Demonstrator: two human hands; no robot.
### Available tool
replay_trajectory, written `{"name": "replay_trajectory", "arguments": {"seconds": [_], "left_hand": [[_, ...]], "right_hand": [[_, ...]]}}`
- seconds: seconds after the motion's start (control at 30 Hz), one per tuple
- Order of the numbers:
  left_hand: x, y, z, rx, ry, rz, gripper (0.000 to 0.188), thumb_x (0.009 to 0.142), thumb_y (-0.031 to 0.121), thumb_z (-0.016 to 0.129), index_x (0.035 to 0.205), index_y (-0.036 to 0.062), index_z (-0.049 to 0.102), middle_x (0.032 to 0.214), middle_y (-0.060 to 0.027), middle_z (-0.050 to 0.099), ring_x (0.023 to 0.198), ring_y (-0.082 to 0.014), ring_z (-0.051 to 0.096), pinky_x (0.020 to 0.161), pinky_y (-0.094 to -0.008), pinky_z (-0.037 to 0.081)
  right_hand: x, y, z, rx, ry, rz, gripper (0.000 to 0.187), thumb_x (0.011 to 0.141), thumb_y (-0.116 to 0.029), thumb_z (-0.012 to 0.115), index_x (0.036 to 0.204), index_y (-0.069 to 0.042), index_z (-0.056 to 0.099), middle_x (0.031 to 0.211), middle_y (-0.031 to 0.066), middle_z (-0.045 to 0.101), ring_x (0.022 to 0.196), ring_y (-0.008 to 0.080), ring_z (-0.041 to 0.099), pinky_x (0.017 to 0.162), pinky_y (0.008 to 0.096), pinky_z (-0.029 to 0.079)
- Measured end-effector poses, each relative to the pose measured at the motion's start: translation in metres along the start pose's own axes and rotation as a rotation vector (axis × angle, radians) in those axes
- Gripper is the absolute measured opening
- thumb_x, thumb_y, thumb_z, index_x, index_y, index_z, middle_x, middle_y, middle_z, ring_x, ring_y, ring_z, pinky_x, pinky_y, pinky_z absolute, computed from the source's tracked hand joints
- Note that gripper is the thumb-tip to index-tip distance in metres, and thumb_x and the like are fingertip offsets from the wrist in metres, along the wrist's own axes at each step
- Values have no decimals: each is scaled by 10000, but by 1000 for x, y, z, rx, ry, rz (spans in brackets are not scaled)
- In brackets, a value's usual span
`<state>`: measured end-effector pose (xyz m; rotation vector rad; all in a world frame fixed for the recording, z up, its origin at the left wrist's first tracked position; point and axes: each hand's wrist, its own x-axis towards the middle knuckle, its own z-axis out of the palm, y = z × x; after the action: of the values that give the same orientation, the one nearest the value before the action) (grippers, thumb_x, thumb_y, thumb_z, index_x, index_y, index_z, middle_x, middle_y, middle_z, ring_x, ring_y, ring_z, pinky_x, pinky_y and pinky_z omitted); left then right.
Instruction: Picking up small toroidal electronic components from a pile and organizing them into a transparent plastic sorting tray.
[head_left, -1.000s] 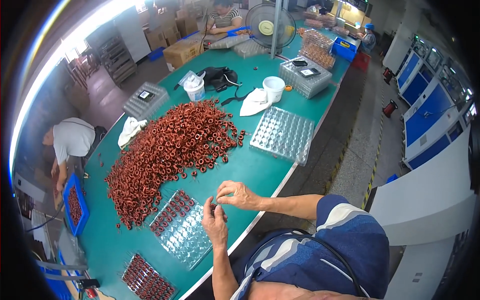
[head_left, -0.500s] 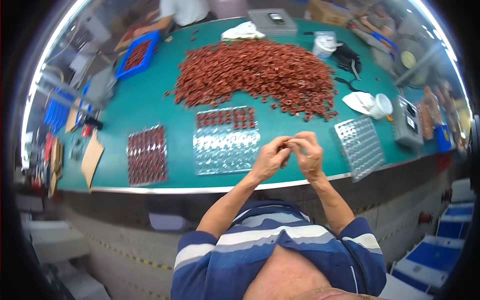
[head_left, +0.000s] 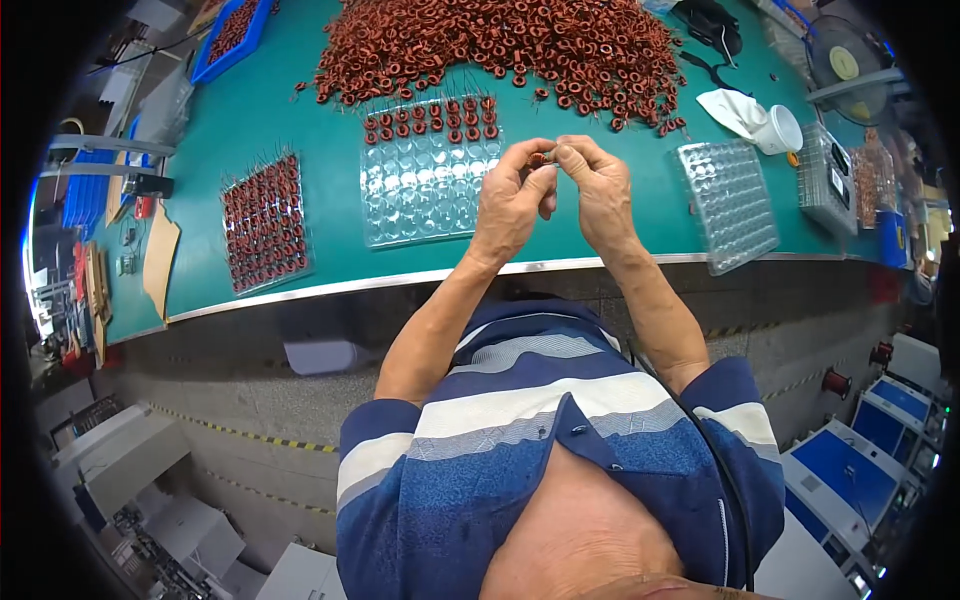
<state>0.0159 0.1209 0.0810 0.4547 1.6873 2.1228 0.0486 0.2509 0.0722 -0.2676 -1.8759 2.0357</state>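
Observation:
Over the table's near edge, my left hand [head_left: 508,208] and my right hand [head_left: 606,197] meet, fingers closed in a pinch. Between the fingertips is a small copper-red ring coil [head_left: 537,159], mostly hidden. Just left of the hands lies a clear plastic tray [head_left: 415,212] with round pockets; ring coils [head_left: 437,122] with upright wire leads fill its far rows. Beyond my hands spreads a big heap of the same coils [head_left: 500,48]. Farther left, another tray [head_left: 266,228] is packed with coils.
A clear pocketed tray [head_left: 738,205] lies at right, over the front edge. Behind it are a white cloth [head_left: 730,112], a white cup [head_left: 780,130] and stacked clear boxes [head_left: 826,178]. A blue bin [head_left: 232,42] of coils stands far left, brown cardboard [head_left: 160,262] near left.
The view has tilted downward, so the table and everything on it sit higher in the picture. Both hands stay together, pinching the coil.

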Motion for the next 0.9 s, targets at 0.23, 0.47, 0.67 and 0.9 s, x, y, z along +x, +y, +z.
{"name": "replay_trajectory", "arguments": {"seconds": [0.23, 0.47, 0.67, 0.9], "left_hand": [[-5, -5, -11, -103, -109, -9, 292, 967, 100, 509, 1228, -15, 447, 788, -43, 527, 669, -116, 540, 556, -245, 462], [-5, 2, -12, -13, -86, 5, 314, 980, 122, 498, 1260, -9, 445, 784, -40, 531, 668, -104, 537, 578, -241, 458], [-5, -1, -13, 221, -9, 76, 250, 937, 80, 536, 1179, 16, 541, 762, -38, 589, 607, -99, 551, 537, -251, 459], [-9, -5, -22, 221, -5, 103, 235, 934, 98, 563, 1144, 0, 526, 704, -37, 580, 581, -107, 553, 520, -254, 451]], "right_hand": [[-5, 5, 0, 210, -14, 127, 290, 932, -260, 621, 1019, 15, 650, 954, 78, 657, 860, 126, 590, 774, 272, 480], [-16, 12, -13, 170, -139, 126, 361, 945, -320, 593, 1039, 24, 651, 880, 77, 683, 792, 122, 615, 688, 241, 490], [-23, -11, 1, -276, 13, -59, 324, 966, -256, 558, 906, 34, 688, 753, 71, 677, 661, 120, 611, 617, 243, 481], [-9, -6, -13, 274, -123, 393, 313, 956, -280, 567, 881, 3, 680, 707, 39, 634, 594, 82, 544, 524, 216, 421]]}}
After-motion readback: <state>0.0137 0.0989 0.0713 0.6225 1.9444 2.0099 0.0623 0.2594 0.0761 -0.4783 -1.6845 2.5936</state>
